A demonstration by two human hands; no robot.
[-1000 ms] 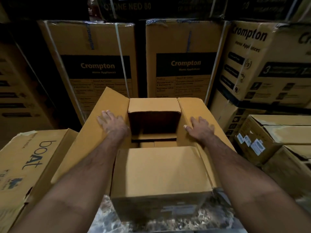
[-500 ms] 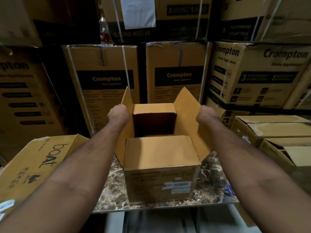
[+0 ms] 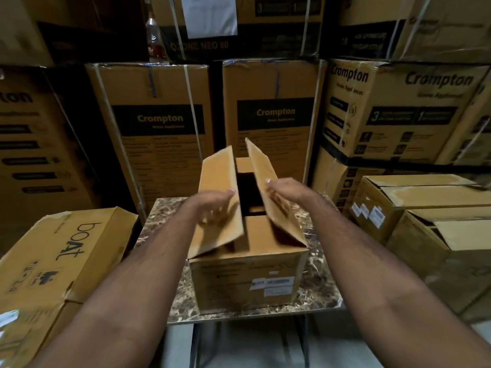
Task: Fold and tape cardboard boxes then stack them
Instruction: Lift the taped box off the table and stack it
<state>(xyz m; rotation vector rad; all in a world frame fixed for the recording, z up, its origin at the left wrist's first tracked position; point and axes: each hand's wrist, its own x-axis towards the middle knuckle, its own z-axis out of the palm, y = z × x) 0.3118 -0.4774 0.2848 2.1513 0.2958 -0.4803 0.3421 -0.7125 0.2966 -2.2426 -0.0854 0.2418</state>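
A plain tan-brown cardboard box (image 3: 247,277), with a small white label (image 3: 273,283) on its near side, sits on a bench (image 3: 316,288) topped in mottled brown-and-cream marble pattern. At nine o'clock, a yellowish-tan carton (image 3: 53,258) carries black "boat" lettering. At twelve o'clock, tan cartons (image 3: 159,123) show black panels with gold "Crompton" lettering and pale strapping bands.
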